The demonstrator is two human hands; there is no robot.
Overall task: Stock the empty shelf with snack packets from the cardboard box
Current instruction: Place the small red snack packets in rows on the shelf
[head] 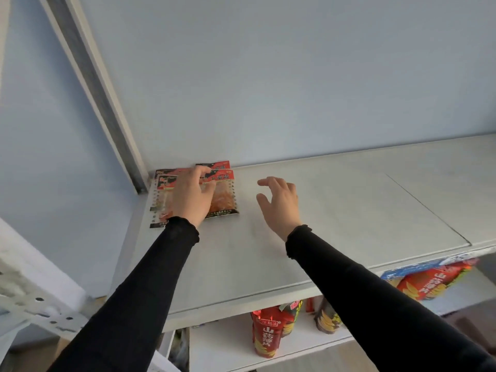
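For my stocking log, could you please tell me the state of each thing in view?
Snack packets: lying flat, overlapping, in the back left corner.
Top shelf: carries those packets at its left end.
Left hand: rests on the packets.
Right hand: fingers spread, holding nothing, right of the packets.
Red bags: standing upright on the shelf below.

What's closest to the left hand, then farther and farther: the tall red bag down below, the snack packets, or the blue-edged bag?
1. Snack packets: under the left hand, back-left on the top shelf.
2. Tall red bag: lower shelf, middle.
3. Blue-edged bag: far right, below the top shelf.
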